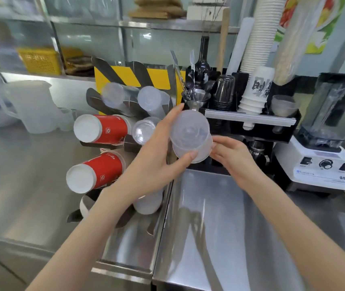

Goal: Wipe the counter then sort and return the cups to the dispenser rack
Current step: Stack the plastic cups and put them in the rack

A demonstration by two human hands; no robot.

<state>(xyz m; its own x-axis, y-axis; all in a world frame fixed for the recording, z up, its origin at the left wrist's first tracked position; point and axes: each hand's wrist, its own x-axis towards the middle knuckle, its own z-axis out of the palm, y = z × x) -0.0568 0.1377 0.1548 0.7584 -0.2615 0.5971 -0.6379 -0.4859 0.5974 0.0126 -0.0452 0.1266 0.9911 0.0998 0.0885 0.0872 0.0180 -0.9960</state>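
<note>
A clear plastic cup stack (190, 136) hangs in the air at the centre, its bottom turned toward me. My left hand (159, 152) grips it from the left, thumb under its rim. From the right, my right hand (230, 152) touches the stack's lower edge with its fingertips. Just left of the hands stands the black dispenser rack (96, 101), which holds red paper cups (102, 129), a second red stack (96, 173) and clear cup stacks (152, 101) lying on their sides. The steel counter (209, 227) lies below.
A black organiser (251, 122) behind the hands carries dark cups, white paper cups (255, 95), a funnel with spoons and a bottle. A white blender (322, 143) stands at the right. A frosted plastic jug (31, 106) sits at the left.
</note>
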